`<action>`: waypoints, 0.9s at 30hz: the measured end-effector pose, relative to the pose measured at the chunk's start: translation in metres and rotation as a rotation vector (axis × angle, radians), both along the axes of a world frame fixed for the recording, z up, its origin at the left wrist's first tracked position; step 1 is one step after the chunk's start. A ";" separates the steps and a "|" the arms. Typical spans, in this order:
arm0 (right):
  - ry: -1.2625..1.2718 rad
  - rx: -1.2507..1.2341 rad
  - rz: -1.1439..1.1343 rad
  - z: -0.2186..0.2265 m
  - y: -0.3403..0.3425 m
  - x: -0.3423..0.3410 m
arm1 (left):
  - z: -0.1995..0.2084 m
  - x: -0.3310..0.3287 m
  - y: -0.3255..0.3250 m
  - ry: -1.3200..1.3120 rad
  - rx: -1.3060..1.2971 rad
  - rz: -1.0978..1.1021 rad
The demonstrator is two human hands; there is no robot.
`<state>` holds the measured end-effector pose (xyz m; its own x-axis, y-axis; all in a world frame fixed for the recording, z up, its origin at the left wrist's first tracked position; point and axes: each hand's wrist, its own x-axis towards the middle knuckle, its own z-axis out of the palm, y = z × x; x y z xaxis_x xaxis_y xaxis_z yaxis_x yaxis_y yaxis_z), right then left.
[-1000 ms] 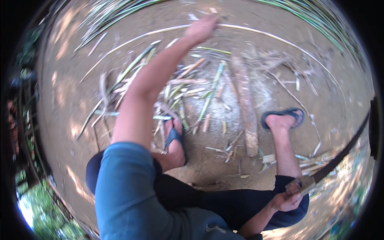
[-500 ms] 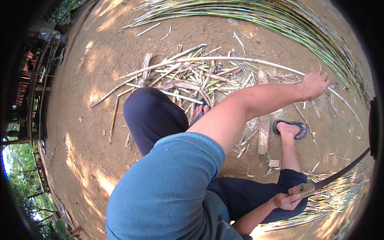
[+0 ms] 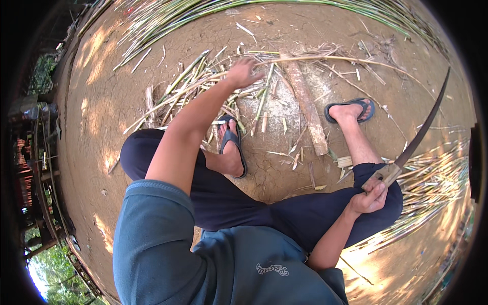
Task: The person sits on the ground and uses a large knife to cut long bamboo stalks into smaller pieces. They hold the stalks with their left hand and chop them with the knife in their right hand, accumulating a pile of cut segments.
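My left hand [image 3: 244, 73] reaches out over a long pale cane stalk [image 3: 330, 57], its fingers loosely apart and a little blurred. The stalk passes beneath the hand; contact between them is unclear. Over my right knee, my right hand [image 3: 372, 199] is closed around the pale handle of a curved hand saw [image 3: 424, 127]. The dark toothed blade points up and away to the right. A rough wooden log [image 3: 306, 104] lies on the ground between my feet, and the stalk runs across its far end.
Cut cane pieces [image 3: 178, 101] lie heaped beyond my left foot. A long bundle of green stalks [image 3: 284, 4] curves along the far side. Another pile of short cut canes [image 3: 437, 185] lies beside my right knee. Pale sawdust [image 3: 279, 109] covers the soil near the log.
My left hand has moved from the stalk's right part far to the left along it. My right hand has raised the saw, whose blade now points more upward. The view has shifted too.
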<state>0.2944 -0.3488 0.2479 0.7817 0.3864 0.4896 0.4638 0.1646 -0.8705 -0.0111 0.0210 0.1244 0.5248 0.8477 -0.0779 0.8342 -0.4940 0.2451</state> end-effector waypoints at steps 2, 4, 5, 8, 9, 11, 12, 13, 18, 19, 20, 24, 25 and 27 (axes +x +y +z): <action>0.077 0.020 0.032 -0.004 0.002 -0.001 | -0.020 -0.080 -0.018 0.152 -0.007 0.060; 0.100 0.023 0.028 -0.003 0.004 0.001 | -0.019 -0.107 -0.037 0.234 -0.054 0.009; 0.086 0.011 0.047 -0.002 0.006 -0.001 | -0.022 -0.125 -0.036 0.242 -0.092 0.093; 0.042 -0.034 0.068 0.003 0.008 -0.007 | -0.053 -0.168 -0.039 0.084 -0.118 0.358; 0.027 -0.043 0.057 0.001 0.004 -0.004 | -0.054 -0.156 -0.044 0.279 -0.307 0.396; 0.055 -0.056 0.041 -0.001 0.000 -0.005 | -0.066 -0.162 -0.054 0.317 -0.490 0.374; 0.070 -0.060 0.032 0.000 0.000 -0.005 | -0.075 -0.164 -0.061 0.313 -0.469 0.338; 0.120 -0.024 0.059 0.001 0.008 -0.014 | -0.091 -0.211 -0.061 0.404 -0.354 0.263; 0.112 -0.044 0.041 0.005 0.005 -0.007 | -0.109 -0.209 -0.056 0.461 -0.226 0.139; 0.108 -0.046 0.023 0.008 0.004 -0.007 | -0.106 -0.207 -0.051 0.319 -0.148 0.145; 0.054 -0.089 -0.027 0.013 -0.007 0.005 | -0.092 -0.151 -0.061 0.110 -0.132 -0.019; 0.085 -0.108 -0.041 0.018 -0.007 0.006 | -0.026 -0.107 -0.054 -0.057 0.112 0.170; 0.109 -0.096 -0.028 0.022 -0.006 0.004 | -0.005 -0.098 -0.052 -0.037 0.145 0.187; 0.095 -0.090 -0.059 0.019 -0.004 0.006 | 0.023 -0.090 -0.040 -0.058 0.195 0.177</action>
